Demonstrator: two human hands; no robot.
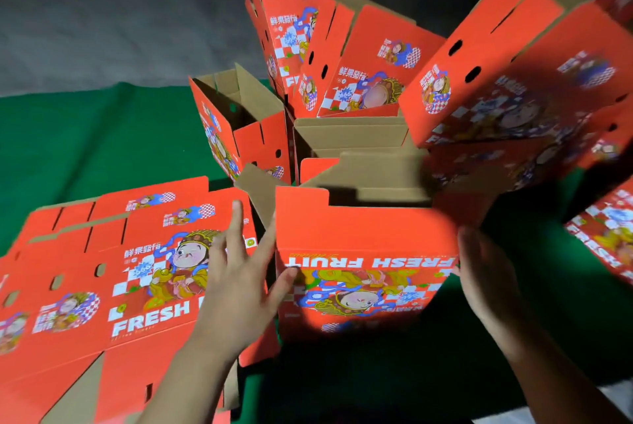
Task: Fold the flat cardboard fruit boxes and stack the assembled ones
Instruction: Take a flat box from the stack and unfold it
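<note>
The green surface (85,136) spreads under everything you are working on, and the largest thing on it is the pile of flat boxes (102,273) at your lower left, lying printed side up with the "FRESH" lettering reading upright toward you and the long axis running left to right. Beyond it, the assembled boxes (359,81) crowd the middle and upper right, standing or leaning at several angles with their open tops and brown insides showing; the one at upper right is tilted and blurred, so you cannot tell exactly how it rests. Directly in front of you stands the box being folded (366,273), upright on the surface between your two hands, its broad printed face toward you with the long axis horizontal. Its "FRESH FRUIT" lettering is upside down from where you stand, and its top flaps are open, showing brown cardboard. Your left hand (236,279) is spread, fingers straight and fanned, with the fingertips touching the box's left edge and front face while the palm hangs over the flat pile. Your right hand (486,273) is flat against the box's right edge, fingers straight and close together, gripping nothing.
</note>
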